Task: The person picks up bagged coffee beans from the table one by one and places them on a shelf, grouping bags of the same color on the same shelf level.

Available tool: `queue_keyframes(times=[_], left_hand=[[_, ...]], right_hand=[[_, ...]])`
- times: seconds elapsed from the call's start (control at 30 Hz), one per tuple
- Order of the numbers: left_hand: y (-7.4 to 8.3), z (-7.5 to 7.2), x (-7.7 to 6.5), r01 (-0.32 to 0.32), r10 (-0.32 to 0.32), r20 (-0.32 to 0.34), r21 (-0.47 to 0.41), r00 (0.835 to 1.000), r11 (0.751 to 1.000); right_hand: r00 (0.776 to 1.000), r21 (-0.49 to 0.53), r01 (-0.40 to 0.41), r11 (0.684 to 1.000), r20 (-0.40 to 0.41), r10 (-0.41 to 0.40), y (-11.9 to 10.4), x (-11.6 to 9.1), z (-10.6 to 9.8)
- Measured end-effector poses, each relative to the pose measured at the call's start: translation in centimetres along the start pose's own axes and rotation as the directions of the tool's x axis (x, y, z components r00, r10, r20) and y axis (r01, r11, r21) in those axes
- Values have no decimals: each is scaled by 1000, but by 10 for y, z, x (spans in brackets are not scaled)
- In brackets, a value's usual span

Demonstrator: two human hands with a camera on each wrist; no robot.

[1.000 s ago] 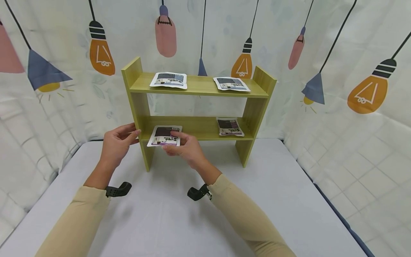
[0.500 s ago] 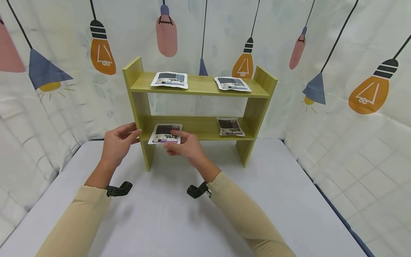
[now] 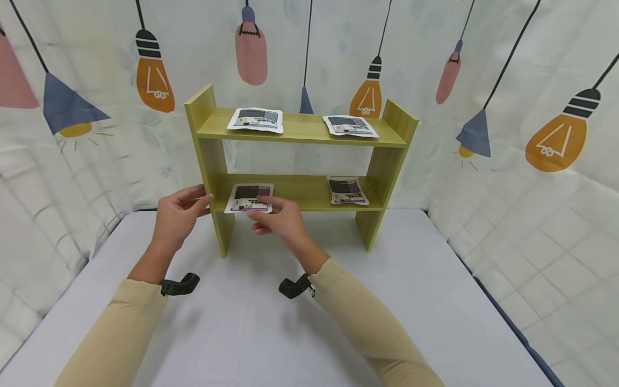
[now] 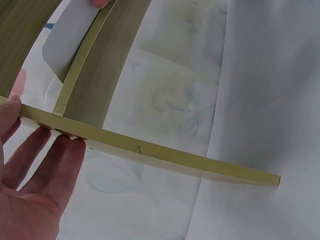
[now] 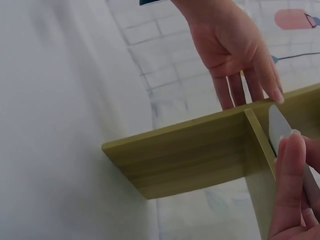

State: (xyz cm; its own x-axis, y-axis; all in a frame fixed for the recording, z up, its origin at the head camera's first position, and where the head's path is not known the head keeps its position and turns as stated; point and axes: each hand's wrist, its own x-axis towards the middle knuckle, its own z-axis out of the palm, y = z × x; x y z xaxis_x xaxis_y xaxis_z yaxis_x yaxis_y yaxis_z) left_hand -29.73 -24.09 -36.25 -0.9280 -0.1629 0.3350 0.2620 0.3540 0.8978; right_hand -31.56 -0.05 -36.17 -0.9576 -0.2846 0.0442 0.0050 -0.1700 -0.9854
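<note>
In the head view my right hand (image 3: 286,224) pinches a flat white pouch (image 3: 245,193) with a dark and purple label by its right front corner, thumb below and fingers above. The pouch lies over the left part of the lower board of a yellow-green wooden shelf (image 3: 300,193). My left hand (image 3: 175,216) grips the shelf's left side panel, thumb at the front edge and fingertips on the outer face. From the right wrist view, the pouch (image 5: 281,126) appears edge-on, tilted against the board's front edge; whether it rests flat is unclear.
A similar dark-labelled pouch (image 3: 347,191) lies at the lower board's right end. Two blue-labelled pouches, one left (image 3: 256,120) and one right (image 3: 350,126), lie on the top board. The shelf stands on a white-covered table (image 3: 242,322) before a lamp-patterned curtain (image 3: 193,54).
My right hand has pushed the pouch a little farther back onto the lower board, still pinching its corner. The left hand stays on the side panel.
</note>
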Motion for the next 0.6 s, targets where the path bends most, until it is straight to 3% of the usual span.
queue_keyframes(times=[0.6], left_hand=[[-1, 1, 0, -23, 23, 0, -22, 1000, 999]], right_hand=[[999, 41, 30, 999, -45, -28, 3, 0, 10]])
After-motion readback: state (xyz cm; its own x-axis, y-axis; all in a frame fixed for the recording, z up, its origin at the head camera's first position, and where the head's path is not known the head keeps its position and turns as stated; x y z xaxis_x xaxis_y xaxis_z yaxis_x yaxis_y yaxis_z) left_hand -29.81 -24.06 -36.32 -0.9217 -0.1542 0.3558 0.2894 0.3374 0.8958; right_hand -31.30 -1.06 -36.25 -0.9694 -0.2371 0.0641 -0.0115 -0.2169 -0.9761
